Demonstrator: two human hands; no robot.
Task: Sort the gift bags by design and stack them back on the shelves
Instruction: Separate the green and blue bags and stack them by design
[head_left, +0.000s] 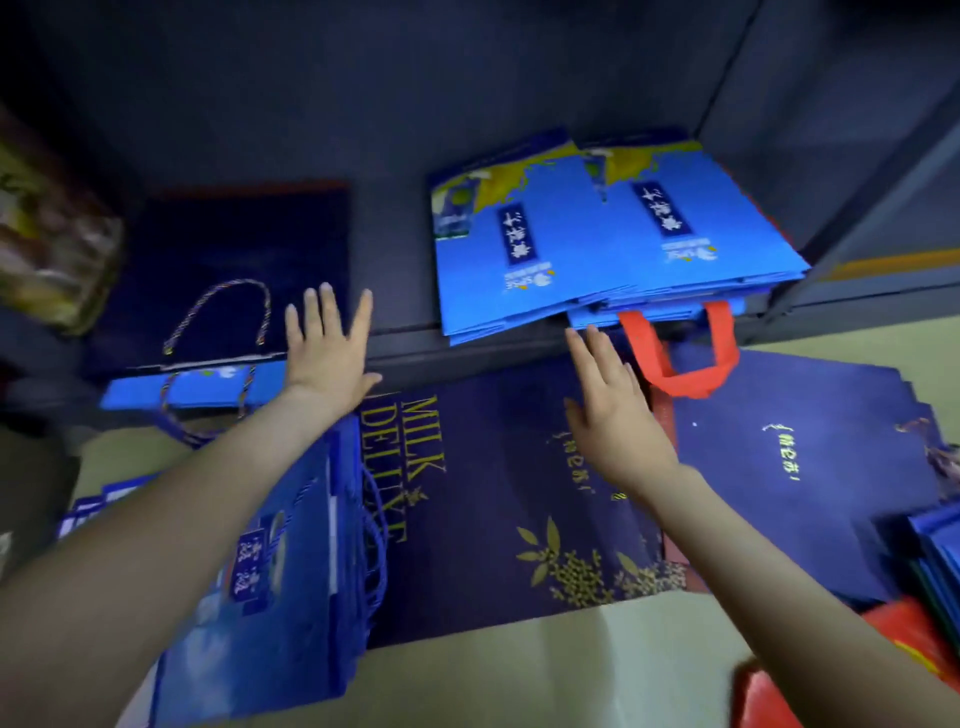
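Bright blue gift bags (597, 244) lie stacked flat on the dark shelf (395, 291), their front edges overhanging; red handles (685, 358) hang from under the stack. To the left on the shelf lies a navy bag (228, 260) with a rope handle. My left hand (327, 348) hovers open over the shelf edge, fingers spread, holding nothing. My right hand (613, 410) reaches open toward the blue stack's front edge, just below it. On the floor lie a navy "Milk Deluxe" bag (478, 499), another navy bag (779, 467) and a blue stack (270, 571).
A blue flat bag (208, 389) sits at the shelf's front left. A crinkled patterned package (47, 244) rests at the far left. Red bags (904, 660) and more blue bags (935, 545) lie at the lower right. A shelf upright (852, 249) stands at the right.
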